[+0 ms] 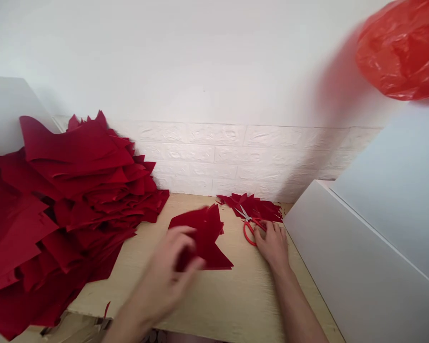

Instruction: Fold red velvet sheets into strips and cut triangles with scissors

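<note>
A small stack of dark red cut fabric pieces (212, 243), notched on the right side, lies flat in the middle of the wooden table. My left hand (175, 267), blurred by motion, hovers at the near left edge of this stack; its thumb and fingers are apart, with nothing visible in them. At the right, my right hand (272, 242) is closed around one red handle of a pair of scissors (249, 233). The scissors' blades stand slightly apart, pointing to the back left over a heap of small red scraps (259, 209).
A tall, loose pile of red fabric pieces (86, 176) covers the left side. White boxes (372, 257) border the right, with a red plastic bag (402, 50) above them. A white brick-patterned wall (214, 157) closes off the back of the table (232, 305).
</note>
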`<action>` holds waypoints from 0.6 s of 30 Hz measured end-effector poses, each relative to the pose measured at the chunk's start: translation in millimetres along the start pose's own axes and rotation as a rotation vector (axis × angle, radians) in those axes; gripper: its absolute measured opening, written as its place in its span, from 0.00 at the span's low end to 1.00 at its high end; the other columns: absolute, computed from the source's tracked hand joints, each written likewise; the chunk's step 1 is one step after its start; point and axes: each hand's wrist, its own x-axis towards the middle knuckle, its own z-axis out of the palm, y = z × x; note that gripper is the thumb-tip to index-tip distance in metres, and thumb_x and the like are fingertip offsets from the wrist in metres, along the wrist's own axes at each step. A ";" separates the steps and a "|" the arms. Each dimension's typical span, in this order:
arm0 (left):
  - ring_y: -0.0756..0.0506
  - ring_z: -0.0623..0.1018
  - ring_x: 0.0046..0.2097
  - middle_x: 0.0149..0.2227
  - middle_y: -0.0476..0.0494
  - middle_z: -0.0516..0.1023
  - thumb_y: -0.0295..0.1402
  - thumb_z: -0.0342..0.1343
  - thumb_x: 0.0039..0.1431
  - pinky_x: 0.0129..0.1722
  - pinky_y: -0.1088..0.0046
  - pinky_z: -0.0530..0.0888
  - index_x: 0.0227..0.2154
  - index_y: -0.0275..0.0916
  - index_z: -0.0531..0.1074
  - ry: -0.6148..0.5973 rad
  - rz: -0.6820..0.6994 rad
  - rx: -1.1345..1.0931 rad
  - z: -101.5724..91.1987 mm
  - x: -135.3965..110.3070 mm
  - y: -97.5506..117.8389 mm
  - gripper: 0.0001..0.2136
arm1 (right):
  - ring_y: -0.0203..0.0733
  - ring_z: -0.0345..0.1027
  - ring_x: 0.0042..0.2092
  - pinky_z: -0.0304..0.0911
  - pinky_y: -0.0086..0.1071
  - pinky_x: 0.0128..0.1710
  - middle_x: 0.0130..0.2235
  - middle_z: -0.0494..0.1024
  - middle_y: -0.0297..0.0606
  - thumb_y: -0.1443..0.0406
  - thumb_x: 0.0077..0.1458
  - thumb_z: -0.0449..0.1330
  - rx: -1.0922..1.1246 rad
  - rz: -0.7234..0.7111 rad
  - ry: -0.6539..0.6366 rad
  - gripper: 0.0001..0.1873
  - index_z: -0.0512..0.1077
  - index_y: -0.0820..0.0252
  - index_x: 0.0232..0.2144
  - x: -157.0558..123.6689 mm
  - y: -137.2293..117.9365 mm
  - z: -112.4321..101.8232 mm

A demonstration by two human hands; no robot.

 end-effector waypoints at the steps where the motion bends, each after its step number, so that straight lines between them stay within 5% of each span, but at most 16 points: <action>1: 0.38 0.76 0.58 0.59 0.39 0.75 0.47 0.55 0.63 0.57 0.59 0.75 0.42 0.45 0.75 -0.157 0.095 -0.056 16.7 6.2 12.8 0.13 | 0.57 0.65 0.52 0.58 0.46 0.54 0.49 0.77 0.53 0.57 0.60 0.52 0.000 -0.008 0.002 0.20 0.75 0.64 0.46 0.2 0.6 0.3; 2: 0.37 0.75 0.59 0.58 0.38 0.76 0.48 0.57 0.61 0.58 0.59 0.74 0.45 0.45 0.75 -0.202 0.161 -0.077 31.5 9.3 19.5 0.15 | 0.57 0.65 0.52 0.58 0.46 0.54 0.49 0.77 0.52 0.57 0.60 0.52 0.000 -0.018 0.003 0.20 0.75 0.64 0.46 0.4 1.4 0.7; 4: 0.36 0.74 0.59 0.55 0.36 0.78 0.45 0.53 0.65 0.60 0.55 0.72 0.49 0.44 0.74 -0.096 0.157 -0.041 51.7 8.3 14.2 0.16 | 0.57 0.65 0.52 0.58 0.45 0.55 0.48 0.78 0.51 0.57 0.61 0.51 -0.004 -0.035 0.001 0.21 0.75 0.64 0.46 0.7 3.1 1.4; 8: 0.32 0.74 0.55 0.51 0.31 0.77 0.48 0.47 0.65 0.57 0.48 0.71 0.48 0.37 0.72 0.159 -0.172 0.164 58.4 0.1 -37.7 0.20 | 0.57 0.65 0.51 0.59 0.44 0.53 0.48 0.78 0.50 0.55 0.61 0.51 -0.015 -0.045 -0.004 0.21 0.75 0.62 0.46 0.7 5.2 3.0; 11: 0.29 0.73 0.57 0.54 0.27 0.75 0.52 0.54 0.59 0.56 0.50 0.71 0.55 0.31 0.67 0.053 -0.405 0.218 56.1 3.5 -62.6 0.30 | 0.58 0.65 0.52 0.58 0.45 0.53 0.47 0.78 0.51 0.56 0.60 0.52 -0.012 -0.044 0.004 0.20 0.75 0.63 0.44 1.7 5.3 5.7; 13: 0.32 0.74 0.57 0.55 0.28 0.75 0.44 0.56 0.60 0.55 0.56 0.71 0.57 0.31 0.65 -0.067 -0.457 0.171 56.8 11.2 -61.9 0.28 | 0.58 0.65 0.52 0.58 0.46 0.53 0.47 0.78 0.52 0.56 0.59 0.51 -0.003 -0.049 0.012 0.20 0.74 0.63 0.44 3.0 5.9 8.3; 18: 0.43 0.78 0.38 0.40 0.43 0.81 0.33 0.49 0.65 0.38 0.68 0.72 0.43 0.39 0.75 -0.265 -0.155 -0.121 37.2 48.9 -24.5 0.11 | 0.57 0.67 0.51 0.58 0.47 0.53 0.45 0.78 0.52 0.53 0.58 0.51 0.030 -0.090 0.014 0.21 0.74 0.62 0.42 6.9 10.5 13.0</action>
